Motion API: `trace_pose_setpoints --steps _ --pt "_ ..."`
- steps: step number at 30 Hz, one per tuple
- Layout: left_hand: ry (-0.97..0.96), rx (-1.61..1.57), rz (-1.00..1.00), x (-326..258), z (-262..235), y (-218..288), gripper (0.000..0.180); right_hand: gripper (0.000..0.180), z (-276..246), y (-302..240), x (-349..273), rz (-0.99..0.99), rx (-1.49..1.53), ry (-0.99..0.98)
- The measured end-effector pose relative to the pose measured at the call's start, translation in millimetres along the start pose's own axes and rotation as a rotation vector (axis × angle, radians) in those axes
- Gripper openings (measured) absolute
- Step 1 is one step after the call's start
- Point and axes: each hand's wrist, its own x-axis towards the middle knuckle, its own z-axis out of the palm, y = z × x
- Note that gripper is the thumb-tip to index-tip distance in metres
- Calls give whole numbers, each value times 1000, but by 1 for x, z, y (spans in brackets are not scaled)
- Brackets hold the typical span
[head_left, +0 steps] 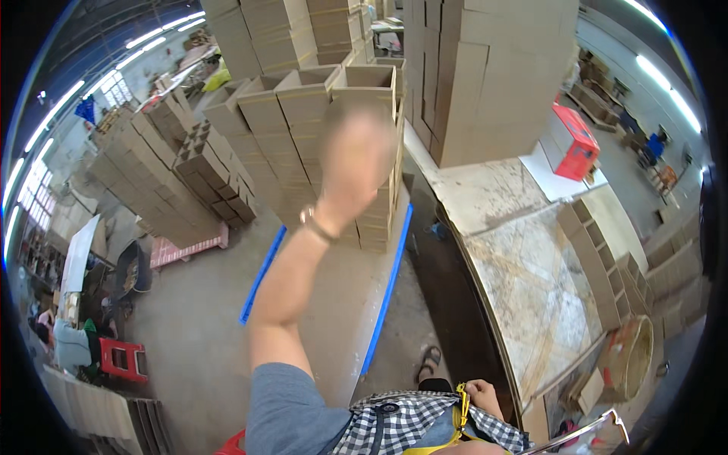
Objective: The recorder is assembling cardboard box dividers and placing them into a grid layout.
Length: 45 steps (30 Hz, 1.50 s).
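My left hand (356, 155) is raised in front of a tall stack of open-topped cardboard boxes (296, 114). A blur covers its fingers, so I cannot tell whether it touches a box. A dark band sits on that wrist. My right hand (483, 397) is low at my waist, beside the checked apron (394, 418) and a yellow cord (461, 402). Its fingers are curled; what they hold, if anything, is hidden. The boxes stand on a flat board with blue edging (389, 292).
A worn worktable (523, 288) runs along the right, with tall cardboard stacks (500, 91), a red box (572, 144) and a round tub (628, 360). On the left are more stacked boxes (152, 174), a pink pallet (189, 246) and a red stool (123, 359).
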Motion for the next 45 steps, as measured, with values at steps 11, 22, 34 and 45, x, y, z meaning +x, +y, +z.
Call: trace_pose_setpoints --steps 11,22,34,45 --pt "-387 -78 -87 91 35 -90 33 30 -59 -174 201 -479 -165 -201" --pt "-181 -133 14 156 28 -7 29 27 -101 -269 265 -712 65 -217" --pt "-470 -987 -372 -40 257 190 27 58 -186 -285 297 -450 173 -548" --pt "-926 -583 -290 -104 385 130 8 57 -136 -216 312 -533 16 -28"
